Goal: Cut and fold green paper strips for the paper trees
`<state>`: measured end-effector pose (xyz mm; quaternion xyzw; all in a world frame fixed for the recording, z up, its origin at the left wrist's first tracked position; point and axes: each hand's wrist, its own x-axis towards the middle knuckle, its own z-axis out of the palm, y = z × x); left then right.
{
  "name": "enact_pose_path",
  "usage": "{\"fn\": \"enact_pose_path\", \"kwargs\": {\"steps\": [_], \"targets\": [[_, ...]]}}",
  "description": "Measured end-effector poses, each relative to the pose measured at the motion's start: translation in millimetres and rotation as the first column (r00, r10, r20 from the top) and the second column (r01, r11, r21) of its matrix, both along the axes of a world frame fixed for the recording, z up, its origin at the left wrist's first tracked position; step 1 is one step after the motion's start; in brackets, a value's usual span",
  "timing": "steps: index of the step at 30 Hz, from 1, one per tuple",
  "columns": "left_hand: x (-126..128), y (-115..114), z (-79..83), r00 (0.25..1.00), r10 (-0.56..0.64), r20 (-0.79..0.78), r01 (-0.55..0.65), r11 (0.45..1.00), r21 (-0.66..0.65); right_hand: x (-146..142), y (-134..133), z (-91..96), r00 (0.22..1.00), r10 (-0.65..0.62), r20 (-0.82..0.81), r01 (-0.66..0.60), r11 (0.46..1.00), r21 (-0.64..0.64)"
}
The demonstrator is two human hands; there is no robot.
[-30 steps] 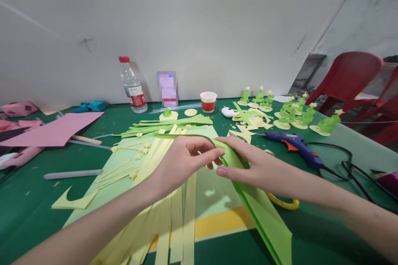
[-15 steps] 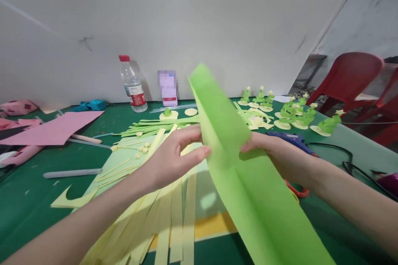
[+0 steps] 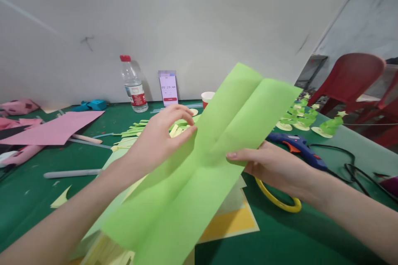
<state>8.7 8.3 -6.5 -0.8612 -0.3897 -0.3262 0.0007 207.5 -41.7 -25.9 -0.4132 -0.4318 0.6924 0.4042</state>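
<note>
A light green sheet of paper (image 3: 186, 186) with a lengthwise crease slants across the middle, its far end tilted up to the right. My right hand (image 3: 267, 163) grips its right edge, thumb on top and fingers behind. At the opposite edge, my left hand (image 3: 161, 136) has thumb and index finger curved into a ring, their tips close together at the paper. Beneath the sheet, pale yellow paper strips (image 3: 108, 248) are partly covered. Scissors with a yellow handle (image 3: 280, 205) lie below my right hand, their blades out of sight.
A blue glue gun (image 3: 298, 149) and its cable lie at the right, near several small green paper plants (image 3: 331, 126). At the back stand a water bottle (image 3: 135, 87), a phone (image 3: 168, 87) and a paper cup (image 3: 207, 98). Pink paper (image 3: 52, 126) lies left.
The green paper has swung round: its far end now points right and its near end left, with more of its face showing. The cup and yellow scissor handle have come into sight.
</note>
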Motion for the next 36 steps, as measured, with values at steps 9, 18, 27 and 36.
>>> {"fn": "enact_pose_path", "kwargs": {"steps": [9, 18, 27, 36], "targets": [[14, -24, -3.7, 0.922, 0.074, -0.381, 0.111, 0.890, 0.442, -13, -9, -4.6, 0.957, -0.188, -0.222, 0.195, 0.981, 0.012], [19, -30, -8.1, 0.931, 0.001, -0.365, 0.039, 0.994, 0.102, -14, -15, -0.2, 0.907, 0.017, -0.420, 0.008, 0.998, 0.058], [14, -29, 0.6, 0.972, 0.025, -0.234, 0.012, 0.987, 0.157, -3, -9, 13.9, 0.813, -0.315, -0.489, 0.395, 0.917, 0.064], [-2, -26, 12.5, 0.971, 0.079, -0.226, -0.023, 0.971, 0.238, 18, 6, 26.2, 0.797, -0.502, -0.335, 0.578, 0.796, 0.182]]}}
